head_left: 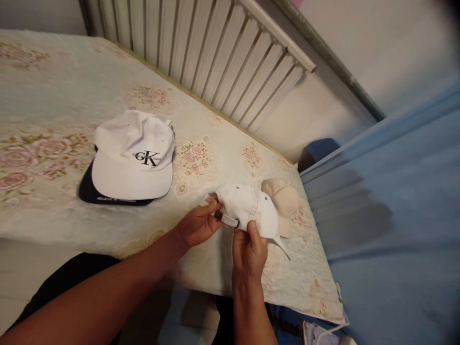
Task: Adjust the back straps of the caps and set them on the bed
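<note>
Between my two hands, above the front part of the table, is a white baseball cap (239, 203) turned with its back strap towards me. My left hand (201, 221) pinches the strap side near a dark buckle. My right hand (250, 247) grips the cap's lower edge, thumb on the outside. The cap's brim points right and down. Just behind it a beige cap (282, 199) rests on the tablecloth, partly hidden. Further left sits a white cap with black "CK" letters (134, 151), stacked on a dark cap (88, 187) whose brim shows lettering.
A floral tablecloth (230, 134) covers the table. Along its back edge stands a white radiator (194, 52) with a pipe above. A blue curtain (388, 215) hangs at the right, beside a dark blue object (318, 151). Below the right corner are some items, partly cut off.
</note>
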A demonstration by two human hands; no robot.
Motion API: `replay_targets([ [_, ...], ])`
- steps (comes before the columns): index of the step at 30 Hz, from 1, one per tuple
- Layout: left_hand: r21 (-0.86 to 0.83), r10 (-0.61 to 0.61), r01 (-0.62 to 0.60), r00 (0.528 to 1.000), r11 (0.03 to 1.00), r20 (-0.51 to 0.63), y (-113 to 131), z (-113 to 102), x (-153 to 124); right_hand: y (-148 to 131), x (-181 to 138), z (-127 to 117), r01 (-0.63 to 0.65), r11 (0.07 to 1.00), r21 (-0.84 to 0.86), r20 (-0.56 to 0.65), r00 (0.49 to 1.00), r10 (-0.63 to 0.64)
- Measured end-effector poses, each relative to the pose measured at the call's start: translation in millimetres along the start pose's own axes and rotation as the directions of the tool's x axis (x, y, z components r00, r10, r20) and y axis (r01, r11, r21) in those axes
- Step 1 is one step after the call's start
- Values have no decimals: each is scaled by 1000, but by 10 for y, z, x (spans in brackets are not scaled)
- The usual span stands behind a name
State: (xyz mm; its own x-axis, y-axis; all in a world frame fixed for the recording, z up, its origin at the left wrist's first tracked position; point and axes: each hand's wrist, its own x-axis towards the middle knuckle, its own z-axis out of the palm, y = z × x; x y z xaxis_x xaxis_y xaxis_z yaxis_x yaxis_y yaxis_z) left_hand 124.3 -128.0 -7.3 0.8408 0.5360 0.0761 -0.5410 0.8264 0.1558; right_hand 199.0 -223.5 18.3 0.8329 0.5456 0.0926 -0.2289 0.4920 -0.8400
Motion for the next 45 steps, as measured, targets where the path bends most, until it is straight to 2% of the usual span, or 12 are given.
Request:
replay_targets([
  [5,-57,40,-38,998,998,37,64,-3,15,-73,90,174,-3,998,58,65,998,-1],
  [8,-73,22,-18,998,997,59,108,-18,28,-125,202,260,0,998,64,116,993,-7],
  [12,-130,-13,15,1000,991,17,162,-32,39,-196,350,342,-34,995,91,167,986,19],
  [16,-202,49,-48,999,978,1,232,18,58,-233,418,341,-74,988,133,188,981,48],
  [20,-257,91,-103,994,961,-58,288,82,83,-231,430,234,-140,979,148,185,976,111],
  [24,-208,55,-79,992,975,-117,313,98,73,-236,434,99,-200,971,130,183,968,174],
  [27,-155,53,-62,996,986,-66,345,85,43,-260,440,53,-220,969,112,193,962,196],
  [31,-78,57,-56,998,995,12,390,47,13,-257,491,39,-186,979,80,183,969,169],
  [36,31,55,-57,997,998,55,376,14,16,-174,695,-28,-179,984,10,152,973,176],
  [41,-42,-6,7,1000,999,28,374,23,35,-89,1011,19,-200,980,3,302,934,190],
  [45,-54,-5,3,999,999,-43,399,8,67,8,1261,241,-208,975,-80,423,879,222],
])
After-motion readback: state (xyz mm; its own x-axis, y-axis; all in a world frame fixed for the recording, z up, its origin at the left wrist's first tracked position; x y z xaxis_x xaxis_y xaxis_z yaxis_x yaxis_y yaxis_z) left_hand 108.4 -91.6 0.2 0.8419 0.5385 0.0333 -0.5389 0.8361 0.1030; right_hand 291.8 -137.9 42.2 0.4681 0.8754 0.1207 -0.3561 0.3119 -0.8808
